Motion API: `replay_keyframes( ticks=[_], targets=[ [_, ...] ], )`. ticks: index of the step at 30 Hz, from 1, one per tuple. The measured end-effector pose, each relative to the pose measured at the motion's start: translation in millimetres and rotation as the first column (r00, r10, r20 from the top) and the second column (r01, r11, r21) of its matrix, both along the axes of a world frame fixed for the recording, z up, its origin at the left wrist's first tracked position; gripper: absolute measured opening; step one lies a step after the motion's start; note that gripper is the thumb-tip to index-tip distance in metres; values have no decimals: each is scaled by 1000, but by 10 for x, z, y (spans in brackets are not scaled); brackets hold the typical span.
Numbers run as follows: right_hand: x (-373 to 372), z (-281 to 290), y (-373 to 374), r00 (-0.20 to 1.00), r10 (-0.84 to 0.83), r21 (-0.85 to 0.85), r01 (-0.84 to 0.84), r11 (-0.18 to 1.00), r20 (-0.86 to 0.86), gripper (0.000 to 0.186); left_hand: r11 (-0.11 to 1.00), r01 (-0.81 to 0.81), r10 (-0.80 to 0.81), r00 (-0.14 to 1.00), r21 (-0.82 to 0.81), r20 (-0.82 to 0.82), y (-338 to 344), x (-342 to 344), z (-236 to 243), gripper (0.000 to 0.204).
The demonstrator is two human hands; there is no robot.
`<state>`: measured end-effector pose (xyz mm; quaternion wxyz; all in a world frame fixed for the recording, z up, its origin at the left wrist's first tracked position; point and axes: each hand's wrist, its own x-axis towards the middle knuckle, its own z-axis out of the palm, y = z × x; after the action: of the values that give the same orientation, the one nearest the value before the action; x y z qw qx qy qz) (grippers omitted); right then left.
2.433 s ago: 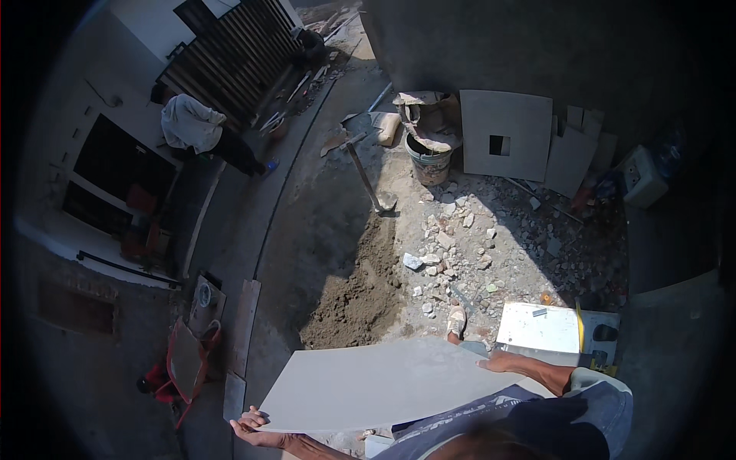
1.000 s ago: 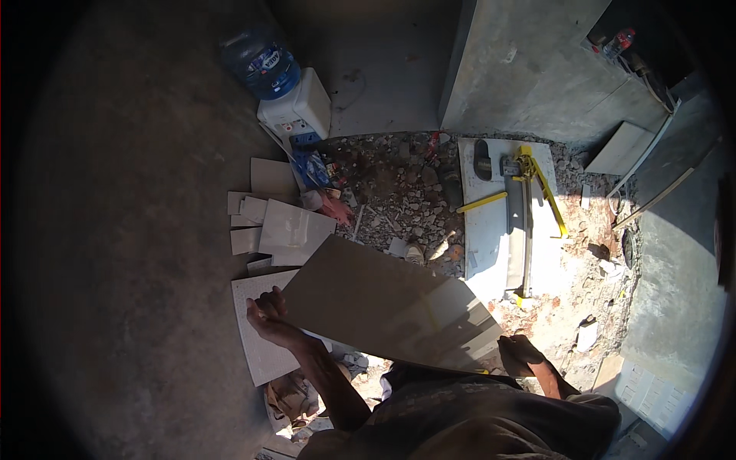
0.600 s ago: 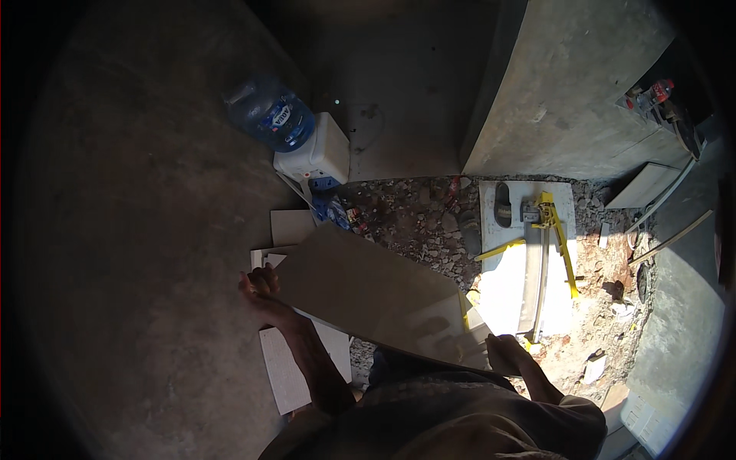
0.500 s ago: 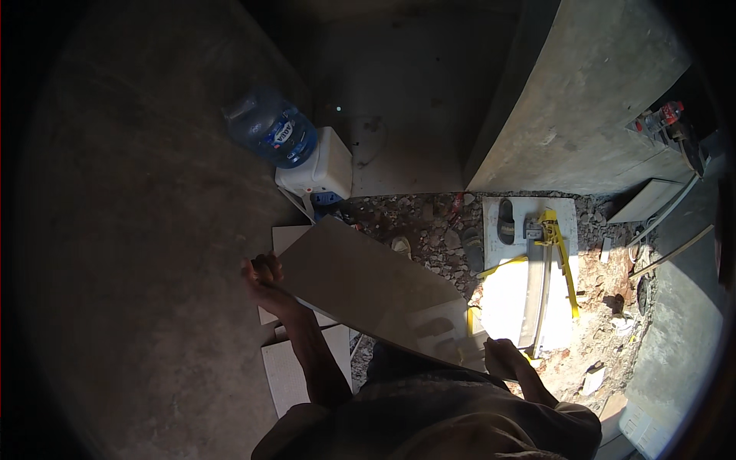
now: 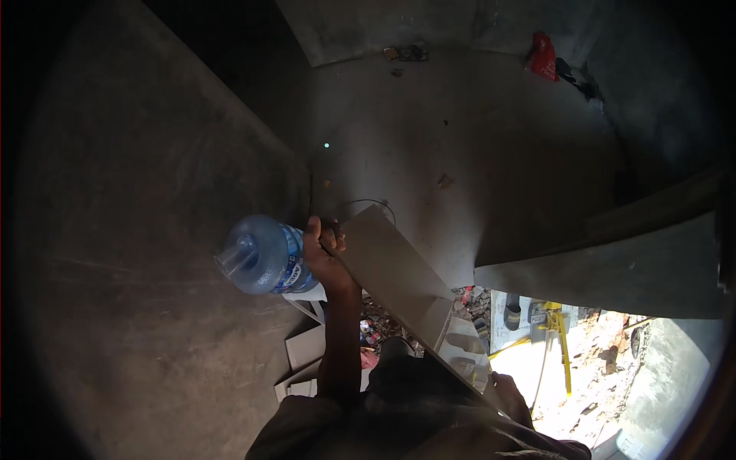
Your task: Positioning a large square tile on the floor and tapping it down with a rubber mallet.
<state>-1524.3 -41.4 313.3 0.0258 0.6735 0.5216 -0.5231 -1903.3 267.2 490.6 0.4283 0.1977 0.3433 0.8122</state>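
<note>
A long grey tile point(image 5: 395, 264) with a glossy face slants across the front of my body, its upper left end raised. My left hand point(image 5: 326, 244) grips that end, with the fingers curled over the edge. Lower down on the right, my right hand point(image 5: 509, 395) holds the other end; its fingers are mostly in shadow. Just left of my left hand is a large blue water bottle point(image 5: 264, 254), set on a white dispenser point(image 5: 313, 294) that my wrist and the tile partly hide.
Ahead, a doorway opens onto a grey floor point(image 5: 399, 130), with a red plastic bag point(image 5: 543, 57) at the far wall. A yellow tile cutter point(image 5: 562, 337) lies on a pale board at right, beside sandals point(image 5: 512, 313) and rubble. Concrete walls point(image 5: 613, 264) flank the opening.
My view has shifted forward toward the doorway, showing more of the inner floor. The tile has come along in both hands, and my left hand is now beside the water bottle.
</note>
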Motion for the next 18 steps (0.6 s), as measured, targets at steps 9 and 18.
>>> replay_keyframes(
  ticks=[9, 18],
  targets=[
    [5, -411, 2160, 971, 222, 104, -231, 967, 93, 31, 993, 40, -49, 996, -110, -76, 2224, 133, 343, 35],
    [-77, -311, 4412, 921, 338, 143, -367, 919, 195, 26, 964, -218, 194, 968, -154, -158, 3791, -535, 901, 33]
  ],
)
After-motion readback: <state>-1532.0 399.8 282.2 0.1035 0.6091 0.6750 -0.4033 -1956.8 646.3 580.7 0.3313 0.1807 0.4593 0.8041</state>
